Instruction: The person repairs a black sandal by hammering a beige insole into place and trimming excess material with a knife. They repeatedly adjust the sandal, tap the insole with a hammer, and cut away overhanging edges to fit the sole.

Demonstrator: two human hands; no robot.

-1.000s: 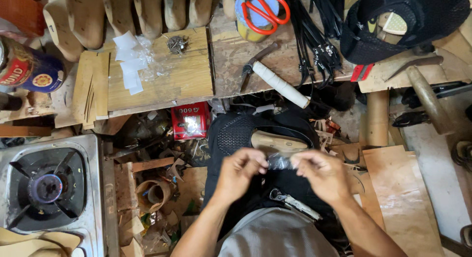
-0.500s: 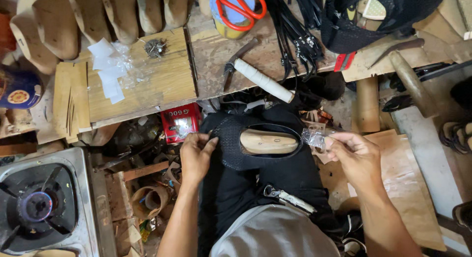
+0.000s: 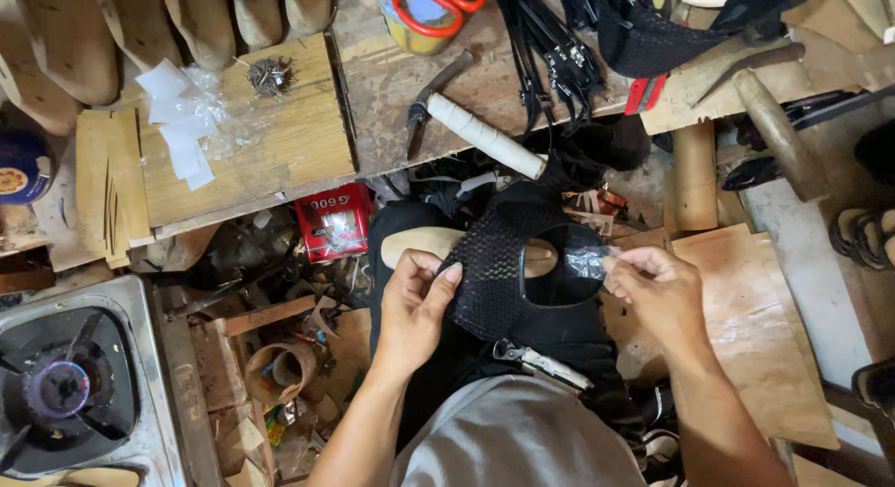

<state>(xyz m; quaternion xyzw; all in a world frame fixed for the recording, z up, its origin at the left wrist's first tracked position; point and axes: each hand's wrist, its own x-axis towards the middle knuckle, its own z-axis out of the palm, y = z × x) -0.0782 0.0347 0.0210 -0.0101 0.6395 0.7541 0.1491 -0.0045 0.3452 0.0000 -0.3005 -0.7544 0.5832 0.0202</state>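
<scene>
While a lit gas burner (image 3: 58, 391) is cut off at the left edge, the left hand (image 3: 415, 305) presses a black woven shoe upper (image 3: 499, 273) over a mostly hidden wooden last (image 3: 419, 245); the right hand (image 3: 657, 291) pinches a clear, hard-to-read film scrap (image 3: 587, 260) at the upper's opening.

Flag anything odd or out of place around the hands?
One thing: the gas burner at lower left is lit with nothing on it, beside a floor pile of wood and paper scraps. Otherwise just clutter. The left hand steadies the black mesh shoe upper; the right hand pinches clear film.
</scene>
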